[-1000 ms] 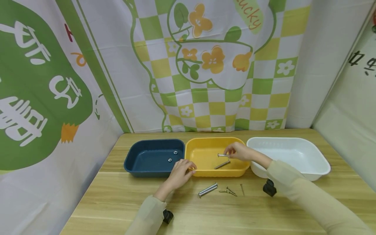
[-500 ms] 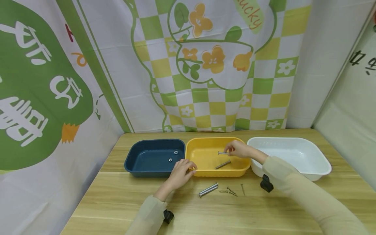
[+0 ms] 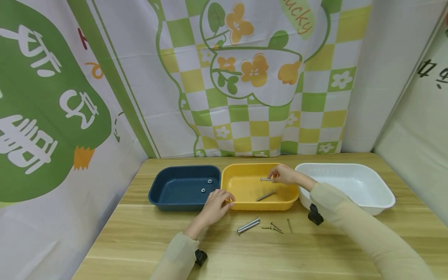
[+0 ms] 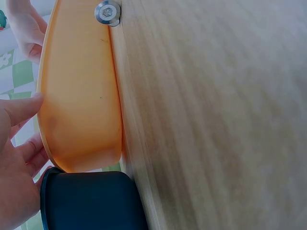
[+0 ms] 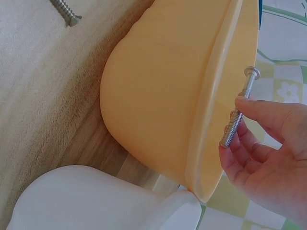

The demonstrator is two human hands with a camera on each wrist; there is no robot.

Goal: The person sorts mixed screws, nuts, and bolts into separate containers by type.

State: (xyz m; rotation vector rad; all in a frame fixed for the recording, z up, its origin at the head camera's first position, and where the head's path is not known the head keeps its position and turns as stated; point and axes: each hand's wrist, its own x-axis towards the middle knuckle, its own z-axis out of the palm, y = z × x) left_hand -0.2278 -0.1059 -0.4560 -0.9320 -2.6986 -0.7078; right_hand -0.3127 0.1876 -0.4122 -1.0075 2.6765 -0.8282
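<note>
My right hand point(image 3: 284, 174) pinches a silver bolt point(image 5: 238, 112) between thumb and fingers, above the inside of the yellow tray point(image 3: 241, 206). In the right wrist view its round head points up and its threaded shank slants down. Another bolt point(image 3: 265, 195) lies on the tray floor below. At the front left corner of the yellow tray, my left hand point(image 3: 214, 205) holds the rim, its thumb point(image 4: 29, 106) at the edge and the other fingers reaching behind it. One fingertip is right by the rim of the dark blue tray point(image 4: 91, 201).
Inside the dark blue tray are two small nuts point(image 3: 203, 190). A white tray point(image 3: 350, 206) stands to the right of the yellow one. On the wooden table point(image 3: 266, 256) in front lie two large bolts point(image 3: 248, 226) and several small screws point(image 3: 272, 228). A patterned cloth point(image 3: 252, 128) hangs behind.
My right hand has moved slightly back over the yellow tray, away from me, with the bolt still pinched. The left hand has stayed in place on the rim.
</note>
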